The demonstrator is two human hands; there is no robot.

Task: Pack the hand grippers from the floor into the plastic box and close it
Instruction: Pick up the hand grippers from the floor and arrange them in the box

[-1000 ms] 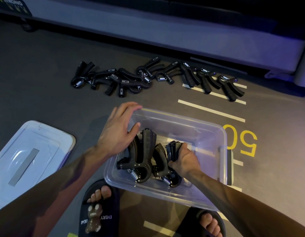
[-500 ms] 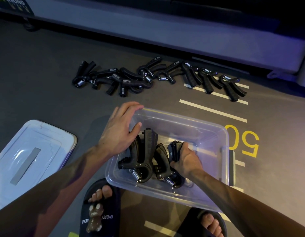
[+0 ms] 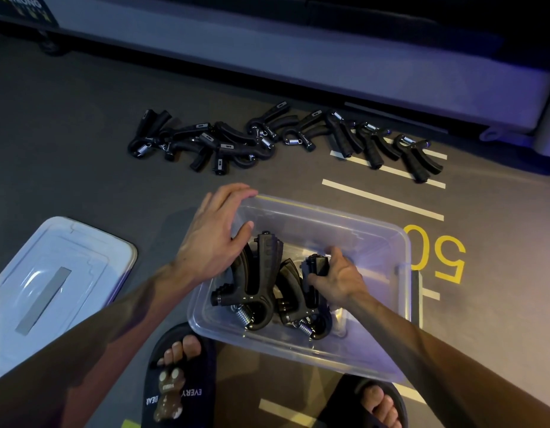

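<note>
The clear plastic box sits open on the floor at lower centre of the frame, just beyond the person's two feet. Inside it, against the left half, lie black hand grippers: one large gripper with its spring toward the near wall, and a second gripper just to its right, the two touching. The right hand is inside the box, its fingers curled round the handle of the second gripper, thumb on the near side. The left hand rests on the far left corner of the box, fingers nearly straight and laid over the rim, thumb pointing down inside the wall; it grips nothing. A row of further hand grippers lies on the floor above the box, running from centre left to upper right of the frame, several overlapping, well apart from the box. The lid of the box lies flat on the floor at the left edge of the frame, separate from the box. White floor lines and a yellow number 50 are painted to the right of the box. A grey ledge crosses the top of the frame. Black slippers are on both feet at the bottom edge.
</note>
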